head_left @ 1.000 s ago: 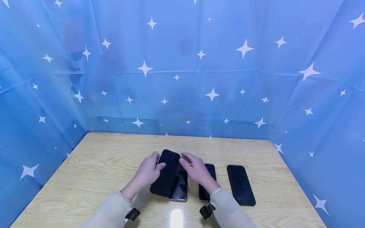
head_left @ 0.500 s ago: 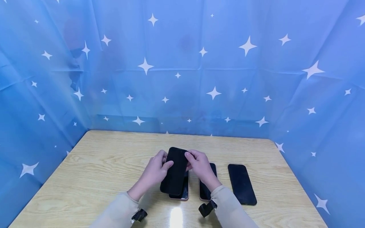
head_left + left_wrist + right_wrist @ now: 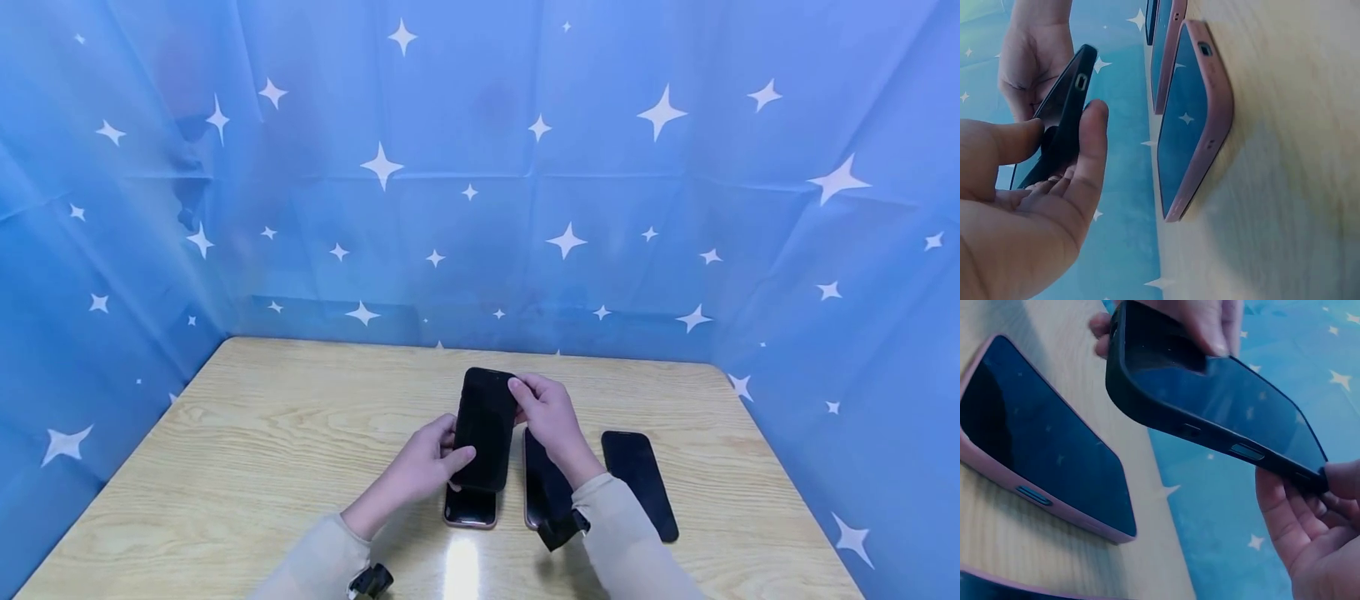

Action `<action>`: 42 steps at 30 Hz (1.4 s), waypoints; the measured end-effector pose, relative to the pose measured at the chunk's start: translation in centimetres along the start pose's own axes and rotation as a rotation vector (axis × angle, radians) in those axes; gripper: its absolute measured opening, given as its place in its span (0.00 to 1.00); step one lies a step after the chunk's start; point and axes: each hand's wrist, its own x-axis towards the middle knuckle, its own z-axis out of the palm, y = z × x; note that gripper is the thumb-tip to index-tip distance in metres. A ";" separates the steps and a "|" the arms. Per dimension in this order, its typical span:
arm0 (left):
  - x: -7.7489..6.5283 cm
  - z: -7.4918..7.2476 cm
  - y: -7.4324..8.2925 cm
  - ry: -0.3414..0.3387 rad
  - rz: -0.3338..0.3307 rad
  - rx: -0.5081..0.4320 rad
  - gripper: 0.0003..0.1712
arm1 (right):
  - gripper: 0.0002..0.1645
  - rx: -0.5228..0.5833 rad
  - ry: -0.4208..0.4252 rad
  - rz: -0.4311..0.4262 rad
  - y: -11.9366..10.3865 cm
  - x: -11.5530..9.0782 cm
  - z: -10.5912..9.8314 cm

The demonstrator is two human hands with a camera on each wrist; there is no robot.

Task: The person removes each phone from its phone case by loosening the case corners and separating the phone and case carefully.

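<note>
Between both hands a black-cased smartphone (image 3: 486,429) is held up, tilted, screen toward the head camera. My left hand (image 3: 423,462) grips its lower left edge, thumb over the screen side and fingers behind. At the upper right corner my right hand (image 3: 551,417) pinches it, thumb in front. In the left wrist view the held phone (image 3: 1066,112) shows a port in its bottom edge. Below it on the table lies a pink-cased phone (image 3: 470,508), its upper part hidden in the head view by the held one. The right wrist view shows a pink-cased phone (image 3: 1047,431) whole.
Another pink-edged phone (image 3: 543,483) lies screen up beneath the right forearm, which partly covers it. Farther right rests a black phone (image 3: 637,475). All are on a wood-grain table (image 3: 300,433), backed by a blue star-printed curtain (image 3: 480,167).
The black-cased phone has moved right and up, away from the viewer, and stands straighter. My right hand, earlier beside its top, now pinches the corner; the left hand grips lower on it.
</note>
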 end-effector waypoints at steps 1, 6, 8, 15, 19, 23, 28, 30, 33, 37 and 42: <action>-0.1 0.0 0.0 -0.016 -0.006 -0.037 0.12 | 0.16 -0.011 0.006 0.004 0.0 0.1 -0.1; -0.2 0.3 -0.1 -0.074 -0.035 -0.184 0.16 | 0.16 -0.043 0.020 0.023 -0.3 0.4 -0.3; -0.2 0.5 -0.2 -0.082 -0.043 -0.218 0.17 | 0.16 -0.051 0.027 0.028 -0.4 0.5 -0.2; -0.1 0.7 -0.2 -0.063 -0.052 -0.241 0.18 | 0.17 -0.066 0.042 0.019 -0.6 0.7 -0.1; -0.2 0.8 -0.1 -0.055 -0.045 -0.237 0.18 | 0.16 -0.068 0.062 -0.001 -0.7 0.6 0.0; -0.3 0.9 0.1 -0.051 -0.044 -0.238 0.18 | 0.15 -0.112 0.095 -0.038 -0.6 0.3 0.2; -0.5 0.9 0.1 -0.042 -0.054 -0.236 0.17 | 0.15 -0.207 0.140 -0.096 -0.2 0.2 0.6; -0.5 0.9 0.2 -0.042 -0.054 -0.231 0.16 | 0.16 -0.243 0.161 -0.123 -0.1 0.2 0.8; -0.4 0.9 0.2 -0.042 -0.052 -0.220 0.15 | 0.20 -0.280 0.199 -0.151 0.0 0.3 1.2; -0.4 1.1 0.4 -0.039 -0.040 -0.198 0.13 | 0.23 -0.310 0.247 -0.167 0.2 0.3 1.6; -0.4 1.2 0.6 -0.026 -0.028 -0.174 0.12 | 0.27 -0.304 0.283 -0.165 0.3 0.4 1.8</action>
